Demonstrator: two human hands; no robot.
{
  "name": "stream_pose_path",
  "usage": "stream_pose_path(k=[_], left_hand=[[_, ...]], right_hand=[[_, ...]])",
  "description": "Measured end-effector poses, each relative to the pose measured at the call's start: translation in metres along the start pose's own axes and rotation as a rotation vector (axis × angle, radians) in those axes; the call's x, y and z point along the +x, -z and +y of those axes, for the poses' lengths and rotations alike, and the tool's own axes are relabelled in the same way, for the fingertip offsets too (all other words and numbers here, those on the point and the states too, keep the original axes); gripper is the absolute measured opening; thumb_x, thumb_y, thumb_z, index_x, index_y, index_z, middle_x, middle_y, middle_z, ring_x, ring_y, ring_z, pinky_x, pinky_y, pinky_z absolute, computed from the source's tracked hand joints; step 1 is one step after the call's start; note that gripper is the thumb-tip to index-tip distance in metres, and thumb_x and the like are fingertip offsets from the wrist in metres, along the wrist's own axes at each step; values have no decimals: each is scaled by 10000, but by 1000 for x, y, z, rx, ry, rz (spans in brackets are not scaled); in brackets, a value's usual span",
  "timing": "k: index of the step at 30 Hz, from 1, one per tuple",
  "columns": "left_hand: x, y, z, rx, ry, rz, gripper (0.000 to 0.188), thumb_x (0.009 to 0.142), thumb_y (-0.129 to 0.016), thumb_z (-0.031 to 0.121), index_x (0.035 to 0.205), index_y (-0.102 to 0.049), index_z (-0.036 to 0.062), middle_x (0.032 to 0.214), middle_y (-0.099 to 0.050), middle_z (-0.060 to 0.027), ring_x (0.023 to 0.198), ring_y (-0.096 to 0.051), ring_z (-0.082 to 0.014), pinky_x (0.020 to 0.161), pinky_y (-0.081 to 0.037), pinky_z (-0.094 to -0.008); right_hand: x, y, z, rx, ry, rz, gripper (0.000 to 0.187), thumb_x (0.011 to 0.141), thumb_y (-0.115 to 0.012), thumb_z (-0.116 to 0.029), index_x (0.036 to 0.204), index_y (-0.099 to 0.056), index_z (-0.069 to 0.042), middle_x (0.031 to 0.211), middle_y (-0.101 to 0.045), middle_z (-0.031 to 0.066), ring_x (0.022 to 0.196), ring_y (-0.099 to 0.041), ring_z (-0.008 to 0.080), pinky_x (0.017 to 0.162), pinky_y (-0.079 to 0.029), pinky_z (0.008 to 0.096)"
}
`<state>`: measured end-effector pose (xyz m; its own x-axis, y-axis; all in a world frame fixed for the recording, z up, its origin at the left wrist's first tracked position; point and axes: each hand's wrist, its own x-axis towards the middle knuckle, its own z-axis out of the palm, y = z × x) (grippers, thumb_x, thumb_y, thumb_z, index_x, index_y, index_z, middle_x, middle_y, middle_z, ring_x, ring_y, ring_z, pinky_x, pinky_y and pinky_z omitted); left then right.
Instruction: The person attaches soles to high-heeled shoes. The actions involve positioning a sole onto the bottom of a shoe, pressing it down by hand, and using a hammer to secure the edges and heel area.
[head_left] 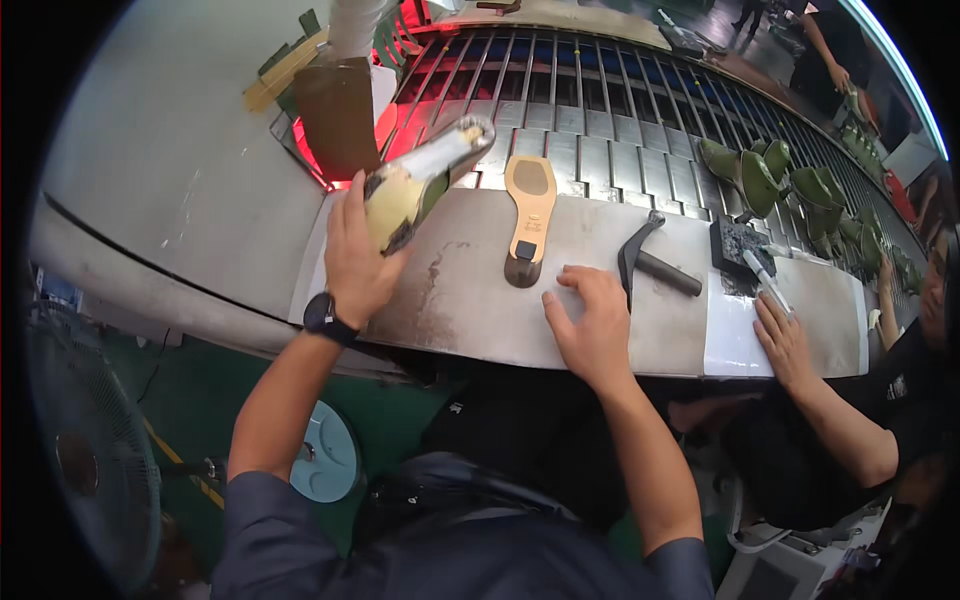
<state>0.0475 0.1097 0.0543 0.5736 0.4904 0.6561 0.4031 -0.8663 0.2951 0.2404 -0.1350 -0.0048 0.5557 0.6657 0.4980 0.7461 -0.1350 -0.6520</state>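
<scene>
My left hand (357, 250), with a dark watch on its wrist, grips a shoe (410, 185) raised above the metal bench top. Its pale underside is turned up, with a shiny silvery stretch and dark patches. A tan shoe sole (533, 195) with a dark heel end lies flat between my hands. Over the bench's front part hovers or rests my right hand (590, 325), its thumb and fingers apart and holding nothing. Just right of it lies a hammer (655, 265) with a curved dark head.
Behind the bench runs a slatted conveyor (600, 110), with green shoes (755, 180) on its right. A co-worker's hand (785, 340) touches a white marker-like tool (768, 282) beside a dark block (735, 252). At left are a fan (85, 450) and a blue stool (328, 455).
</scene>
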Motion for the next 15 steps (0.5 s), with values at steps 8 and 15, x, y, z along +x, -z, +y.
stream_pose_path(k=[8, 15], left_hand=[[-93, 65, 4, -317, 275, -118, 915, 783, -872, 105, 1560, -394, 25, 1413, -567, -210, 1257, -608, -326, 1016, -516, -415], [-114, 48, -23, -501, 438, -18, 382, 892, -810, 126, 1202, -666, -45, 1017, -741, -127, 917, -709, -220, 836, -551, -333]], right_hand=[[41, -48, -25, -235, 84, 100, 353, 836, -808, -269, 1040, -704, 0, 1174, -692, 181, 1114, -615, 372, 1006, -441, 480], [25, -18, -18, -150, -15, 21, 300, 864, -775, -175, 1084, -705, 17, 1120, -724, 181, 1073, -648, 377, 928, -520, 455]])
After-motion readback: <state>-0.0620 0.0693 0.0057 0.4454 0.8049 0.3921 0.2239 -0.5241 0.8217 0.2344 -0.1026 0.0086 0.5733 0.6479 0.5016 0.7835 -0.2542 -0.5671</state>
